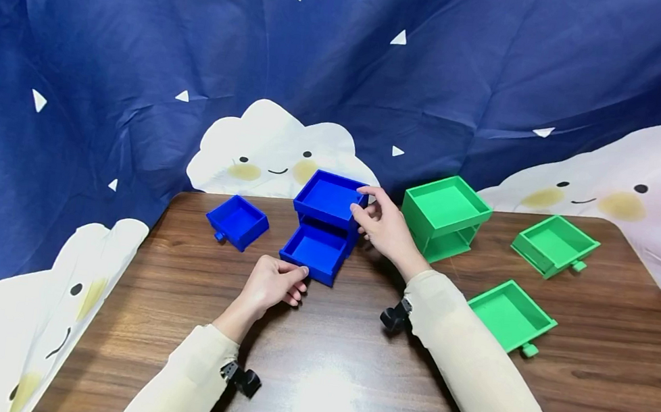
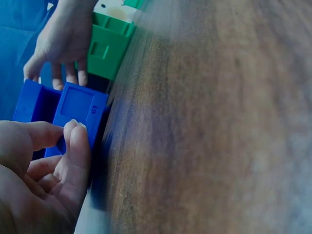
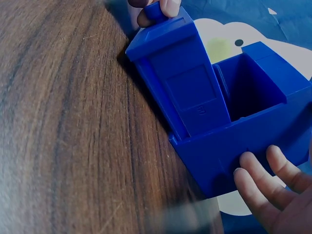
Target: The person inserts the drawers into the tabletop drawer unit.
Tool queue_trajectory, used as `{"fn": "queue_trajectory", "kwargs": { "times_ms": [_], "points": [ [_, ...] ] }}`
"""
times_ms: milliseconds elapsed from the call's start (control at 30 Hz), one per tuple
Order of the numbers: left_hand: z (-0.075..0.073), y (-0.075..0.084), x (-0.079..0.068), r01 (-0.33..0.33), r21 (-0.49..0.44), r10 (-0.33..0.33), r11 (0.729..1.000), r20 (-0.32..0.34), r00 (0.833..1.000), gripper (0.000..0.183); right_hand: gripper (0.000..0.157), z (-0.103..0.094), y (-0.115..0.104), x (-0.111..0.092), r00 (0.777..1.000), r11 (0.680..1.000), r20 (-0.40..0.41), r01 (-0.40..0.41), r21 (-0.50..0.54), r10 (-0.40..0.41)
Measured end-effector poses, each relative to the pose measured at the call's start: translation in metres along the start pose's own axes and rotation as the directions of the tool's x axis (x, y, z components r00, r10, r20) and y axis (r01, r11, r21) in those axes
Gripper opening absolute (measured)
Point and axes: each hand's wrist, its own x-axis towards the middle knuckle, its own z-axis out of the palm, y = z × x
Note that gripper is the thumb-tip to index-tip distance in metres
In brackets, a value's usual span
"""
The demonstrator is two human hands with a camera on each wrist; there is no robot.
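One blue drawer [image 1: 315,248] was held by its knob [image 3: 155,12], which was pinched between the thumb and fingers of the left hand [image 1: 274,284]. Its blue frame [image 1: 330,194] was steadied by the right hand [image 1: 388,227], whose fingers were spread, slightly bent and laid against the side wall, with nothing enclosed. The step in hand was judged to be the sliding of the drawer along the frame's lower part; whether inward or outward could not be told. For the next move, a straight, level push or pull seemed called for, with the frame braced against skidding on the tabletop [image 1: 396,383]. The drawer was seen directly beyond the left hand, projecting from the frame's front, and was placed lower and nearer the person than the right hand.
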Motion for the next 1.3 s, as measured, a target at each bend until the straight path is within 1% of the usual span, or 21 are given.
{"fn": "queue_trajectory", "kwargs": {
  "times_ms": [233, 533, 667, 900, 1167, 1300],
  "points": [
    [0.001, 0.001, 0.002, 0.011, -0.011, -0.011, 1.0, 0.007, 1.0, 0.022, 0.042, 0.0, 0.001, 0.001, 1.0, 1.0, -0.002, -0.001, -0.015, 0.001],
    [0.004, 0.002, 0.009, 0.01, 0.0, -0.01, 1.0, 0.017, 1.0, 0.023, 0.044, -0.002, 0.0, -0.001, 1.0, 1.0, -0.01, 0.007, 0.001, -0.007],
    [0.004, 0.004, 0.011, 0.019, 0.006, -0.02, 1.0, 0.016, 1.0, 0.022, 0.045, -0.001, 0.0, -0.001, 1.0, 1.0, -0.005, 0.008, 0.009, -0.008],
    [0.005, 0.005, 0.015, 0.014, 0.003, -0.014, 1.0, 0.01, 1.0, 0.022, 0.046, -0.001, 0.002, 0.001, 1.0, 1.0, 0.002, 0.008, 0.012, -0.008],
    [0.006, 0.009, 0.02, 0.027, 0.003, -0.027, 1.0, 0.015, 1.0, 0.022, 0.046, -0.002, 0.002, 0.0, 1.0, 1.0, 0.009, 0.0, 0.031, -0.001],
    [0.007, 0.01, 0.022, 0.023, 0.01, -0.023, 1.0, 0.018, 1.0, 0.023, 0.045, -0.002, 0.001, 0.0, 1.0, 1.0, 0.01, 0.003, 0.029, -0.003]
  ]
}}
